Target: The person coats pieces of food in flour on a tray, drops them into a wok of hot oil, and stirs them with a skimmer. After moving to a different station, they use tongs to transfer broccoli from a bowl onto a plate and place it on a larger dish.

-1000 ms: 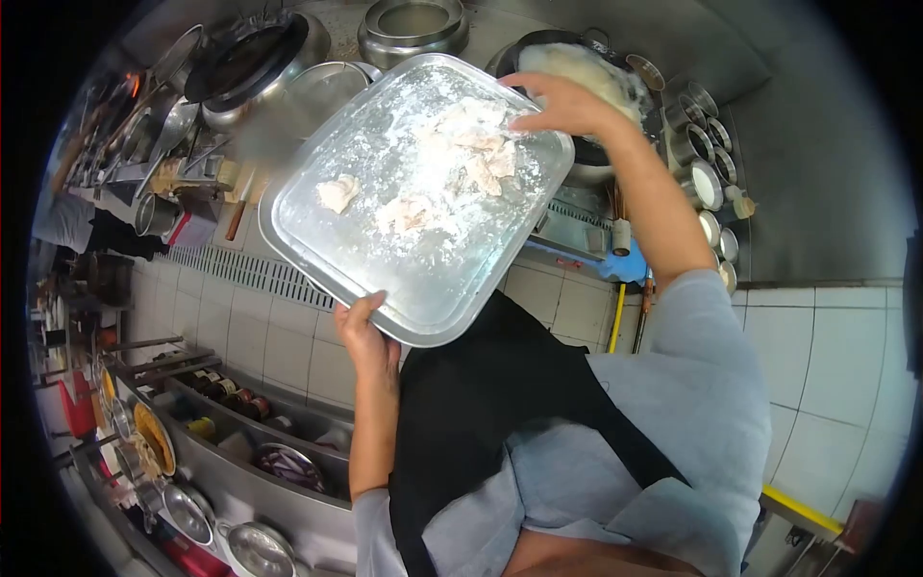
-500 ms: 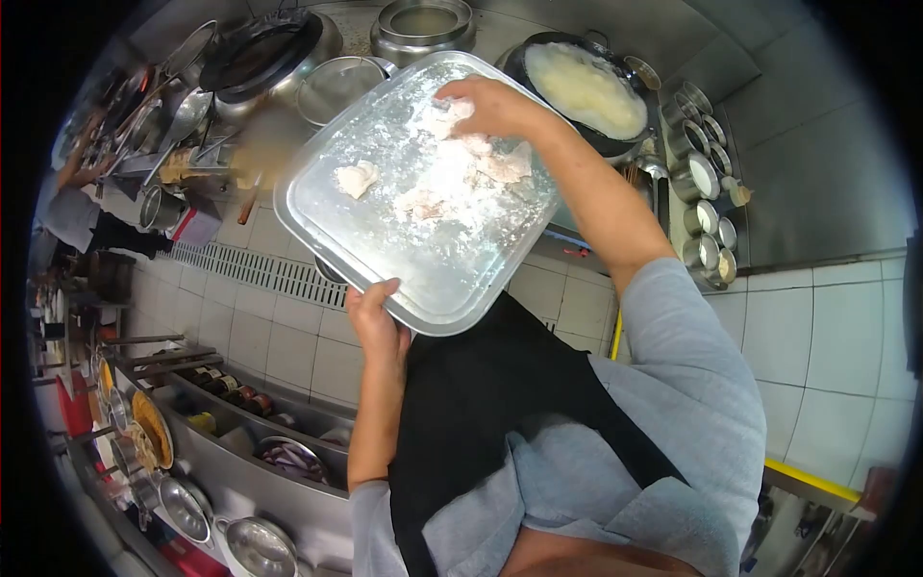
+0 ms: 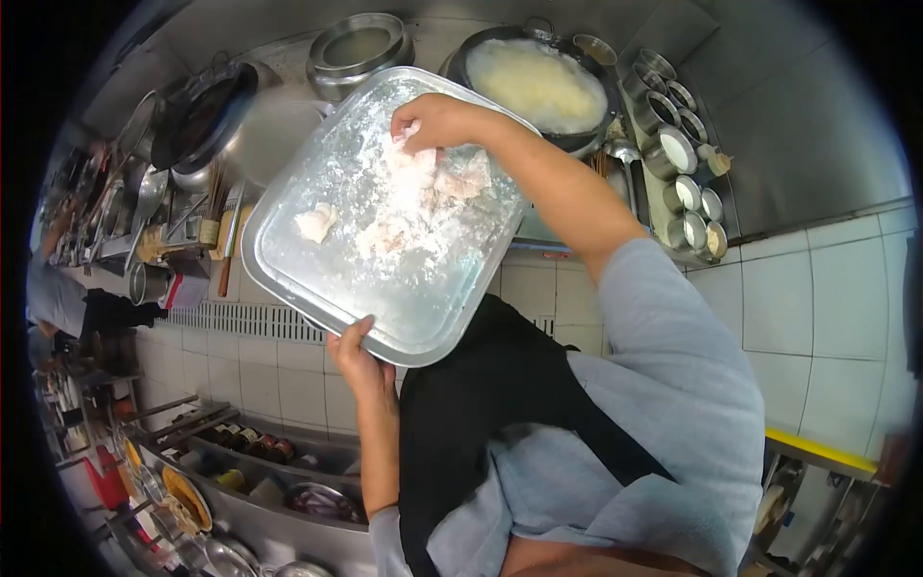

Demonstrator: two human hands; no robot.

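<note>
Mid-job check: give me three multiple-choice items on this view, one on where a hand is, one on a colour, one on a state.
1. Where does the left hand grip the tray?
A. the rim nearest the body
B. the far rim
C. nowhere

2. What colour is the apron?
A. white
B. black
C. red

3. How is the wok?
A. empty
B. lidded
C. filled with pale froth

Answers:
1 A, it curls over the near rim.
2 B, it shows black over the grey shirt.
3 C, pale froth covers its inside and no lid is on it.
</note>
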